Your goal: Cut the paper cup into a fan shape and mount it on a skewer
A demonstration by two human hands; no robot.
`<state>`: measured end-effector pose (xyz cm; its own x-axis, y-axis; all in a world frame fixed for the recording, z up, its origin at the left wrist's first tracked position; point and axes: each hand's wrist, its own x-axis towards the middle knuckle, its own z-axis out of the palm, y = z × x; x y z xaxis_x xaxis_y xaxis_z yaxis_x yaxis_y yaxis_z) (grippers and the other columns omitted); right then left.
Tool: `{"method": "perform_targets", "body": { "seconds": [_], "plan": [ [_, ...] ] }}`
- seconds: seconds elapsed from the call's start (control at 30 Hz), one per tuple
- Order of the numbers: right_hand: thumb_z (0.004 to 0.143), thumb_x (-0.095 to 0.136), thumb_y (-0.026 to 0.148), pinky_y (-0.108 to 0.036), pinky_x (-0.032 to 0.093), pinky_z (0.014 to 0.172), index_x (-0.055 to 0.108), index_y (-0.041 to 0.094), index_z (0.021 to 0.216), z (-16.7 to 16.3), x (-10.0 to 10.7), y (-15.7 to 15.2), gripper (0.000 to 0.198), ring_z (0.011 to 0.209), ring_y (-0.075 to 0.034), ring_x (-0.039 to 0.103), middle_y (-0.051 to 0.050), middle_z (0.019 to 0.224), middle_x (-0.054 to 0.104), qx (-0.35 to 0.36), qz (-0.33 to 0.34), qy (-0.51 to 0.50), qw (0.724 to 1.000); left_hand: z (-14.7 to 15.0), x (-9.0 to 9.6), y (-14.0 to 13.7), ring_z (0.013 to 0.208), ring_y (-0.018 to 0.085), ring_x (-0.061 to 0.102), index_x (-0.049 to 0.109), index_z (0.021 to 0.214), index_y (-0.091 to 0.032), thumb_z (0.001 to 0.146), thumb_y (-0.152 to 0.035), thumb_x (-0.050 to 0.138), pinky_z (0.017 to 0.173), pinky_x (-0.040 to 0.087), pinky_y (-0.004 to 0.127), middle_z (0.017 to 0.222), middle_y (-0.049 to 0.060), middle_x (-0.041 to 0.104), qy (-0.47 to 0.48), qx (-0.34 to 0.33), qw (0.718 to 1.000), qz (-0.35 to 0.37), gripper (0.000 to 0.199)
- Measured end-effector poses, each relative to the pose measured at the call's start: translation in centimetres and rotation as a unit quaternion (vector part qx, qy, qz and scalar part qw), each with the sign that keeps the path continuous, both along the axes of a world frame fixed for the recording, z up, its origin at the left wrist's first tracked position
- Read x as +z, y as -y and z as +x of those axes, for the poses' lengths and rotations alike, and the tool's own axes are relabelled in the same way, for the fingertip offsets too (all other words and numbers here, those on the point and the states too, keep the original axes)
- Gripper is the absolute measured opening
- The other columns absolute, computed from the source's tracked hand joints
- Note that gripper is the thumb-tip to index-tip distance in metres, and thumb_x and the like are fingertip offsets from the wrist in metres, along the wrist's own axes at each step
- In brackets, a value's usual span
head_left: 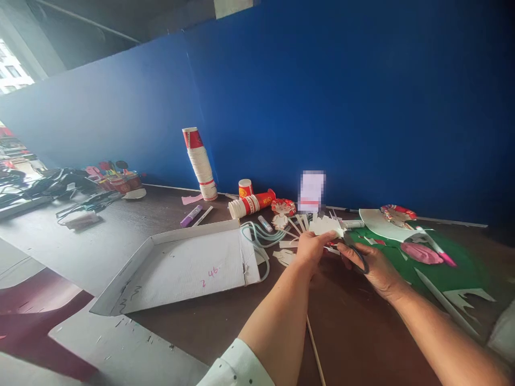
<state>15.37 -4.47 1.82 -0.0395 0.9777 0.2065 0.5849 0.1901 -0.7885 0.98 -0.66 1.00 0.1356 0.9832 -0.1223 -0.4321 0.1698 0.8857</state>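
Note:
My left hand (316, 247) pinches a paper cup (322, 224) whose side is cut into several white strips that fan outward. In my right hand (370, 262) is a pair of scissors (360, 256), with fingers through the dark handles. The blades are at the cup's right edge; whether they touch the paper I cannot tell. Left of my left hand lie cut paper pieces (285, 257) and a cut-open red and white cup (282, 209). A thin stick (315, 351) lies below my left wrist.
A white cardboard box lid (181, 268) lies at the left. Stacked paper cups (201, 166) stand by the blue partition (341, 96), with more cups (253, 203) on their side. A purple glue stick (191, 215), coiled cable (257, 233) and green sheet (454, 252) with scraps lie around.

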Motion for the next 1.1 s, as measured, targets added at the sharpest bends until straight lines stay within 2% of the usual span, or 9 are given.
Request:
{"method": "perform_targets", "body": {
  "seconds": [0.3,0.5,0.67,0.83,1.1],
  "plan": [
    [0.079,0.061,0.062,-0.029,0.037,0.054,0.054,0.022,0.047,-0.8,0.5,0.7,0.052,0.055,-0.016,0.05,0.0,0.052,0.056,-0.025,-0.015,-0.038,0.999,0.1,0.1,0.0,0.057,0.01,0.051,0.066,0.071,-0.014,0.063,-0.027,0.076,0.051,0.036,0.022,0.068,0.003,0.063,-0.007,0.016,1.0,-0.021,0.019],
    [0.08,0.059,0.062,-0.029,0.037,0.053,0.054,0.023,0.048,-0.7,0.3,0.6,0.051,0.054,-0.016,0.05,0.0,0.051,0.055,-0.033,-0.02,-0.02,0.999,0.1,0.2,0.0,0.055,0.01,0.05,0.065,0.069,-0.013,0.064,-0.027,0.076,0.051,0.036,0.023,0.066,0.004,0.062,-0.015,0.019,0.999,-0.024,0.019],
    [0.083,0.057,0.06,-0.03,0.041,0.054,0.057,0.023,0.05,-0.2,0.0,0.1,0.05,0.055,-0.017,0.053,0.0,0.054,0.058,0.001,-0.023,0.005,1.0,0.4,-0.1,-0.2,0.057,0.011,0.053,0.065,0.077,-0.013,0.065,-0.029,0.077,0.052,0.037,0.023,0.069,0.004,0.063,0.013,0.027,0.999,-0.021,0.023],
    [0.083,0.057,0.062,-0.031,0.043,0.054,0.069,0.027,0.067,0.4,-0.6,-0.5,0.041,0.057,-0.019,0.057,0.001,0.055,0.061,0.037,-0.02,0.022,0.999,0.5,-0.3,-0.4,0.054,0.009,0.05,0.065,0.078,-0.013,0.061,-0.028,0.08,0.05,0.035,0.022,0.067,0.002,0.062,0.046,0.046,0.997,-0.038,0.027],
    [0.083,0.055,0.062,-0.031,0.045,0.054,0.068,0.027,0.068,0.3,-0.8,-0.5,0.04,0.058,-0.019,0.058,0.001,0.056,0.06,0.051,-0.02,0.01,0.998,0.2,-0.1,-0.4,0.052,0.009,0.047,0.063,0.072,-0.014,0.063,-0.027,0.078,0.05,0.034,0.023,0.061,0.0,0.057,0.01,0.04,0.998,-0.043,0.021]
  ]
}}
